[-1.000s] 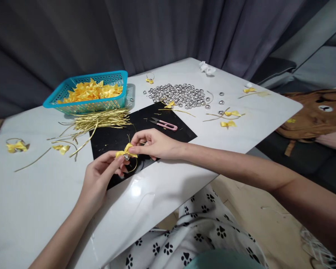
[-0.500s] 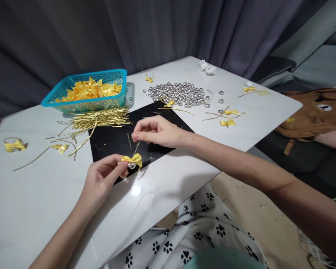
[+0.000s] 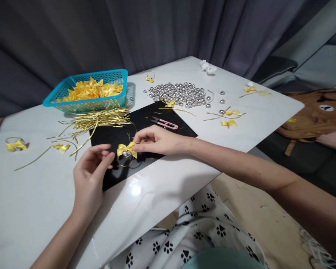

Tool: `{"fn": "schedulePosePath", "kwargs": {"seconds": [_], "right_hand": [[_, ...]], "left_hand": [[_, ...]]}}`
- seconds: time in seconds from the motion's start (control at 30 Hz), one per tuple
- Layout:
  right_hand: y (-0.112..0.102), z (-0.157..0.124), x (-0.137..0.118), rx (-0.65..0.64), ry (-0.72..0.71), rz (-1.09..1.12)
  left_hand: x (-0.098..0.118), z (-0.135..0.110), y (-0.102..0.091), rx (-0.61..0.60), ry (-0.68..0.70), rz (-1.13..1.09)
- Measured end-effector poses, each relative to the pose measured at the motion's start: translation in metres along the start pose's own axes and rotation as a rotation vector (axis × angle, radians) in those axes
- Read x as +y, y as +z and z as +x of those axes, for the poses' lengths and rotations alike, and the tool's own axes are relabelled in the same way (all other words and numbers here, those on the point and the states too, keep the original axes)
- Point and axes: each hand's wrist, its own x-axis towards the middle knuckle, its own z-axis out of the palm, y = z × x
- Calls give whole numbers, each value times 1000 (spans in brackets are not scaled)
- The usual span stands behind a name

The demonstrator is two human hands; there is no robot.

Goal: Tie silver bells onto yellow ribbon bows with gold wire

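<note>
Between thumb and fingers, my right hand (image 3: 161, 141) pinches the right loop of a yellow ribbon bow (image 3: 122, 150) over a black mat (image 3: 114, 175). A silver heart-shaped bead (image 3: 126, 153) sits at the bow's middle, and a thin gold cord curves in a loop below it. My left hand (image 3: 91, 175) is just left of the bow, thumb and fingers apart, holding nothing. Pink thread snips (image 3: 168, 124) lie on the mat beyond my right hand, blades pointing left.
A blue basket (image 3: 84, 101) of yellow bows stands at the back left. Before it lies a bundle of gold cords (image 3: 100, 118). Silver beads (image 3: 182, 93) are piled behind the mat. Loose bows and cords lie at both sides of the white table (image 3: 44, 209).
My left hand has let go of the bow and drawn back left. The right hand has come down from the cord and now grips the bow, uncovering the snips.
</note>
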Motion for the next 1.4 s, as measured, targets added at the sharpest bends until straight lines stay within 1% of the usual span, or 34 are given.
{"fn": "schedulePosePath", "kwargs": {"seconds": [0.03, 0.07, 0.1, 0.13, 0.17, 0.23, 0.33, 0.4, 0.47, 0.5, 0.57, 0.67, 0.73, 0.83, 0.93, 1.03, 1.1, 1.13, 1.2, 1.23, 1.3, 1.4], "right_hand": [[1, 1, 1, 23, -13, 5], [2, 1, 2, 42, -38, 2], [3, 1, 2, 58, -69, -9], [5, 1, 3, 72, -100, -27], [7, 1, 3, 85, -127, -52], [11, -1, 1, 111, -157, -117], [16, -4, -2, 104, -194, -209], [17, -5, -6, 56, -198, -197], [15, -5, -10, 36, -167, -104], [14, -5, -12, 52, -152, -52], [8, -4, -15, 129, -131, 43], [-1, 0, -18, 242, -79, 184], [-5, 1, -19, 295, -44, 262], [-8, 2, -20, 364, -39, 247], [-10, 1, -22, 380, -43, 198], [-11, 0, -24, 404, -33, 133], [-9, -1, -24, 376, 47, 33], [-7, -2, -25, 330, 97, -20], [-1, -4, -24, 190, 186, -91], [3, -5, -23, 120, 208, -104], [10, -6, -20, 26, 208, -110], [15, -6, -15, -13, 146, -116]], "left_hand": [[1, -1, 0, 39, 86, 41], [2, -3, 1, 44, 150, 76], [3, -5, 3, 17, 179, 96], [4, -6, 4, -40, 169, 101], [5, -8, 6, -107, 130, 100], [6, -11, 11, -179, 42, 83], [3, -12, 14, -236, -57, 11], [0, -11, 13, -263, -137, -60], [0, -10, 13, -257, -236, -133], [0, -9, 13, -240, -281, -165], [1, -8, 14, -188, -339, -219], [2, -7, 14, -125, -357, -260], [2, -7, 15, -112, -359, -259], [2, -6, 14, -138, -374, -229], [5, -6, 14, -172, -404, -197], [7, -7, 14, -159, -421, -156], [5, -8, 14, -117, -381, -114], [4, -8, 13, -90, -343, -95], [0, -8, 11, -47, -263, -61], [-2, -9, 11, -32, -233, -47], [-4, -9, 10, -18, -199, -31], [-2, -10, 10, -26, -201, -41]]}}
